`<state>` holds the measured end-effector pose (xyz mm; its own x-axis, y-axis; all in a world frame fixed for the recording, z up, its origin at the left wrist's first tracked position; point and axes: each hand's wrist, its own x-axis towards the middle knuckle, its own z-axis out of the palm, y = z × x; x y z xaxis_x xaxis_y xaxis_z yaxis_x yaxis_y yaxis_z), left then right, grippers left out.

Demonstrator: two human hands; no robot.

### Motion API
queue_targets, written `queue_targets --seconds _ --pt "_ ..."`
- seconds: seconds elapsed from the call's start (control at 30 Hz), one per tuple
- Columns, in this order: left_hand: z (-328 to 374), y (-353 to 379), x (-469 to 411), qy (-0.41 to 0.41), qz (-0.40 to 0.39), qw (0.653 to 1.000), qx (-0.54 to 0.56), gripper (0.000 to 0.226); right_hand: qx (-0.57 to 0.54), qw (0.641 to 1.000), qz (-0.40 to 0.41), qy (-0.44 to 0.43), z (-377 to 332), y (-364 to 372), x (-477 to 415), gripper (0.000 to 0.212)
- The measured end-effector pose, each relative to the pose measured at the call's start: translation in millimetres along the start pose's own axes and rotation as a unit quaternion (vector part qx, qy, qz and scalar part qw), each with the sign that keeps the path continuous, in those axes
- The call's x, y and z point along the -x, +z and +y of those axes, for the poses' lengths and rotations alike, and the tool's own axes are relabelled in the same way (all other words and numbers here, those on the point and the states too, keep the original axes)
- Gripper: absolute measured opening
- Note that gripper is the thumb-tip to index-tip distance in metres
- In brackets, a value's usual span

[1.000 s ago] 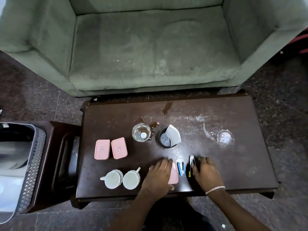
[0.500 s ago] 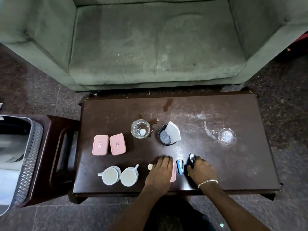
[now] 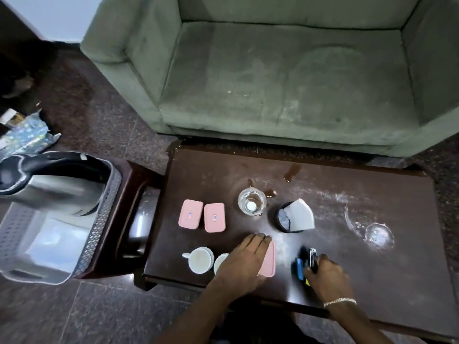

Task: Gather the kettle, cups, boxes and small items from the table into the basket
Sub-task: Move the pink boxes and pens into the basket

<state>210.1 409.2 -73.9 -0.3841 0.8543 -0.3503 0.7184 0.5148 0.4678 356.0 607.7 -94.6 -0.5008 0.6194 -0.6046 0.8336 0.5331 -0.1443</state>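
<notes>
- Left of the surface (image 3: 372, 256), on a lower dark side stand, sits the basket (image 3: 104, 219), its perforated wall toward the person; the kettle (image 3: 49, 184) already lies inside it, tipped on its side, so the biggest item looks to be done and the basket stays within an arm's swing.
- On the surface's left part, two pink boxes (image 3: 190, 214) lie side by side with lids up, just touching or nearly so; they are untouched and easy to take as a pair.
- Nearer the person, two white cups (image 3: 200, 259) stand upright and close together, the right one partly hidden under the left hand (image 3: 244, 263).
- That left hand lies flat, fingers spread, its grip open and pressing on a third pink box (image 3: 269, 261) at the surface's near edge, probably to steady or slide it before lifting.
- Behind it, toward the sofa (image 3: 285, 83), a clear glass (image 3: 252, 202) holds a small white thing, and a dark round holder (image 3: 285, 219) carries white paper.
- Right of the third box, the right hand (image 3: 327, 276) has its grip curled around small items, a blue one (image 3: 300, 268) and a dark clip-like one (image 3: 312, 256); the blur hides exactly how firmly.
- Far right, a small clear lid or dish (image 3: 378, 235) rests among white smears.
</notes>
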Motion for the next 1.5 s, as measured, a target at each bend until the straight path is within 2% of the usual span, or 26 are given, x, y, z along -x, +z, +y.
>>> queue_targets --seconds 0.17,0.47,0.63,0.8,0.97,1.1,1.33,1.43,1.5 --pt "-59 -60 49 -0.016 0.067 0.998 -0.011 0.095 -0.038 0.998 0.005 -0.059 -82 -11 28 0.031" --pt "-181 -155 174 -0.150 0.096 0.983 0.031 0.098 -0.109 0.978 -0.013 -0.178 -260 3 74 0.032" --pt "-251 -174 246 -0.219 0.093 0.970 0.048 0.103 -0.140 0.956 -0.045 -0.256 -351 25 99 0.031" --pt "-304 -172 285 -0.274 0.085 0.956 0.056 0.103 -0.166 0.943 -0.064 -0.281 -421 44 125 0.035" --pt "-336 -168 295 -0.303 0.078 0.947 0.071 0.103 -0.167 0.934 -0.107 -0.296 -467 66 143 0.037" --pt "-351 -153 297 -0.312 0.027 0.949 0.037 0.104 -0.148 0.931 -0.122 -0.311 -488 80 149 0.034" --pt "-361 -138 294 -0.318 -0.034 0.945 0.062 0.113 -0.120 0.931 -0.134 -0.319 -523 103 162 0.033" --pt "-365 -131 295 -0.307 -0.012 0.948 0.087 0.114 -0.103 0.933 -0.135 -0.318 -539 113 167 0.033" --pt "-369 -129 299 -0.299 0.008 0.948 0.109 0.106 -0.097 0.935 -0.130 -0.316 -548 118 171 0.030"
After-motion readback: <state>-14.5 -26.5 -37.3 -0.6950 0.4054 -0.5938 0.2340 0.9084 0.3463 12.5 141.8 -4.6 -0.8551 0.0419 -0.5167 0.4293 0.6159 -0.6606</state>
